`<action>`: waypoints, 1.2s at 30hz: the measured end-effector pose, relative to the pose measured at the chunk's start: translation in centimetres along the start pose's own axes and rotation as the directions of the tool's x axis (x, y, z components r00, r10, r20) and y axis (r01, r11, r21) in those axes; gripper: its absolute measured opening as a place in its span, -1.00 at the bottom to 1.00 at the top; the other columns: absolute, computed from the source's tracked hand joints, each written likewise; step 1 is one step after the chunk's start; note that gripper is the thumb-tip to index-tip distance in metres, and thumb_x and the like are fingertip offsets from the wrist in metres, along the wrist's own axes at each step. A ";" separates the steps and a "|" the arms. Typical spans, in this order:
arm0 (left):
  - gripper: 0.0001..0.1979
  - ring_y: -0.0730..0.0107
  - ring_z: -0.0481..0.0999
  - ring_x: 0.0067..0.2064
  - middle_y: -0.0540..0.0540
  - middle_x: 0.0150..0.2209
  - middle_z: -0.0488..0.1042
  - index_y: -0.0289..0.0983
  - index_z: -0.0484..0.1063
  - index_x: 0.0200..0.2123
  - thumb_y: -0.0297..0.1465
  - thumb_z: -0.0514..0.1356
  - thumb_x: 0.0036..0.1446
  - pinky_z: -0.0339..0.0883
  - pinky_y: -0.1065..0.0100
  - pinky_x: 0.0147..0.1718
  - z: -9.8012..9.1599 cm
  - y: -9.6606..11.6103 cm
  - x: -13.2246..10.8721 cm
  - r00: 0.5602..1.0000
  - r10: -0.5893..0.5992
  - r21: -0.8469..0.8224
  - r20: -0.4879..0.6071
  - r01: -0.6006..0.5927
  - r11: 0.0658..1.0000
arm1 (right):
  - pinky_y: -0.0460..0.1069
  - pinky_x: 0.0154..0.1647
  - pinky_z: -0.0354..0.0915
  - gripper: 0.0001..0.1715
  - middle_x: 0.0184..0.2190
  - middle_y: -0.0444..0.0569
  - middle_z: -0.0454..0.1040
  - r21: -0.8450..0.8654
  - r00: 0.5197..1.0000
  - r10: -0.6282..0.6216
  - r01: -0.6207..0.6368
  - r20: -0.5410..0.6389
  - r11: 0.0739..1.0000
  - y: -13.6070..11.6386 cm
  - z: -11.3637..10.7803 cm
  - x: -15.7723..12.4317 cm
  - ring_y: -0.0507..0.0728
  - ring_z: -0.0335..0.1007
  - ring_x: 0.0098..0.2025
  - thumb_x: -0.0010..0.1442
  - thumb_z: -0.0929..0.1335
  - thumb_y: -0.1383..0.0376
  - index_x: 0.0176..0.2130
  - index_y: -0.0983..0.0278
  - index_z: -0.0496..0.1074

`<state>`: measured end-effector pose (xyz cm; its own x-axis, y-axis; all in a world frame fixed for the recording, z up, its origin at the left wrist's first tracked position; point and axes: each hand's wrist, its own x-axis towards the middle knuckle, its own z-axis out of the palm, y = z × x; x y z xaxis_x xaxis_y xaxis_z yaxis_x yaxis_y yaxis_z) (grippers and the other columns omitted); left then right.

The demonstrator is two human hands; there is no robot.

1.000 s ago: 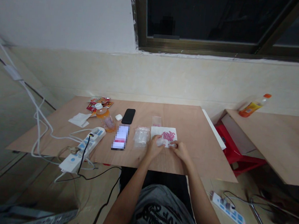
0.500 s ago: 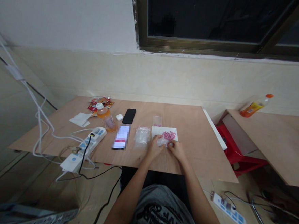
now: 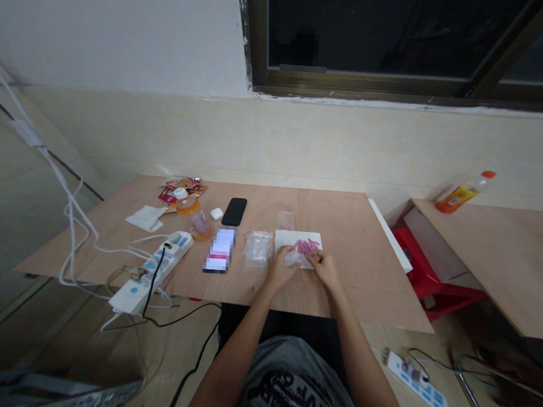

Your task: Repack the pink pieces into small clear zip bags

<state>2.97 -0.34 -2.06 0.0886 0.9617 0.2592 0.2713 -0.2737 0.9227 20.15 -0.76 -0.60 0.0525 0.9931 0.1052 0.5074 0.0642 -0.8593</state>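
Note:
My left hand (image 3: 280, 269) rests on the wooden tabletop (image 3: 341, 276) and holds a small clear plastic bag (image 3: 294, 258) at the front edge of a white paper sheet (image 3: 286, 240). A pile of small pink pieces (image 3: 307, 246), perhaps beads or pills, lies on the sheet. My right hand (image 3: 323, 270) is next to the pile, its fingertips pinched together at the pile's lower edge. I cannot tell whether they hold a piece. Behind the sheet stands a small clear bag with pink contents (image 3: 286, 220).
To the left lie a crumpled clear bag (image 3: 258, 249), a pixelated packet (image 3: 220, 250), a black phone (image 3: 234, 211), a white earbud case (image 3: 216, 213), an orange-capped bottle (image 3: 188, 207), snack wrappers (image 3: 182, 188), a tissue (image 3: 146, 217) and a corded power strip (image 3: 153, 269).
My right hand has shifted up and left, its fingertips now reaching the pink pile. The left hand and the bag in it have barely moved.

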 end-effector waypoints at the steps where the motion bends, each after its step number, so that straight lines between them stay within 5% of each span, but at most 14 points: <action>1: -0.53 0.27 0.41 0.03 -0.12 -0.05 0.43 -0.25 0.35 -0.05 -0.54 0.28 -0.10 0.27 0.17 0.07 0.0 0.0 0.0 1.000 0.001 0.001 0.000 -0.001 1.000 | -0.10 -0.54 0.06 -0.68 -0.62 -0.12 0.33 0.037 1.000 0.006 -0.007 0.005 0.999 0.0 0.1 0.2 0.03 0.14 -0.57 0.09 0.32 0.11 -0.37 0.32 0.48; 8: -0.53 0.25 0.43 0.02 -0.11 -0.06 0.44 -0.24 0.36 -0.07 -0.55 0.29 -0.12 0.29 0.17 0.04 -0.1 0.2 0.1 1.000 -0.009 -0.003 0.004 0.009 1.000 | -0.05 -0.32 0.28 -0.75 -0.42 -0.02 0.49 0.196 0.974 -0.081 0.039 0.209 0.980 -0.6 0.8 1.1 0.10 0.36 -0.36 0.12 0.32 0.16 -0.40 0.28 0.48; 13: -0.53 0.26 0.41 0.03 -0.12 -0.03 0.42 -0.24 0.35 -0.04 -0.53 0.29 -0.09 0.28 0.18 0.06 -0.2 0.4 -0.1 1.000 -0.006 0.007 0.004 0.006 1.000 | 0.03 -0.14 0.31 -0.73 -0.24 0.04 0.55 0.154 0.990 -0.079 0.060 0.120 0.986 -0.2 -0.5 1.2 0.15 0.42 -0.22 0.10 0.28 0.28 -0.24 0.29 0.51; 18: -0.54 0.24 0.41 0.04 -0.12 -0.03 0.42 -0.23 0.35 -0.04 -0.51 0.29 -0.07 0.28 0.17 0.05 -0.2 0.7 -0.3 1.000 -0.021 0.009 0.010 0.021 1.000 | 0.03 -0.01 0.27 -0.61 -0.21 0.03 0.56 0.018 0.996 -0.089 0.089 0.000 0.996 1.4 -2.4 1.6 0.16 0.43 -0.12 0.00 0.18 0.42 -0.29 0.30 0.53; 24: -0.54 0.25 0.41 0.04 -0.12 -0.03 0.42 -0.23 0.35 -0.05 -0.53 0.29 -0.08 0.28 0.18 0.05 -0.2 0.6 -0.2 1.000 -0.029 -0.011 0.000 0.029 1.000 | -0.07 -0.29 0.25 -0.64 -0.35 0.04 0.55 -0.218 0.997 0.027 -0.041 -0.068 0.975 3.0 -3.4 2.9 0.11 0.43 -0.33 0.06 0.16 0.43 -0.32 0.30 0.50; 30: -0.55 0.26 0.40 0.05 -0.12 -0.02 0.42 -0.24 0.35 -0.04 -0.52 0.28 -0.06 0.27 0.19 0.05 -0.2 0.5 -0.2 1.000 -0.023 0.003 0.022 0.023 1.000 | -0.09 -0.40 0.15 -0.71 -0.43 0.03 0.52 -0.544 0.981 0.188 -0.181 -0.044 0.819 1.4 -3.9 4.0 0.10 0.41 -0.40 0.09 0.21 0.42 -0.38 0.26 0.50; 36: -0.55 0.25 0.40 0.05 -0.11 -0.02 0.42 -0.24 0.34 -0.04 -0.52 0.28 -0.06 0.28 0.19 0.05 -0.2 0.6 -0.2 0.999 -0.033 0.005 0.017 0.033 0.999 | -0.06 -0.31 0.19 -0.64 -0.29 0.07 0.55 -0.696 0.973 0.225 -0.192 -0.045 0.692 0.6 -4.0 4.3 0.16 0.46 -0.25 0.23 0.16 0.32 -0.16 0.23 0.49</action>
<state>2.87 -0.72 -1.51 0.0962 0.9699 0.2235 0.2789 -0.2419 0.9294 24.15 3.18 1.31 0.2038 0.9766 -0.0691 0.9397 -0.2150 -0.2660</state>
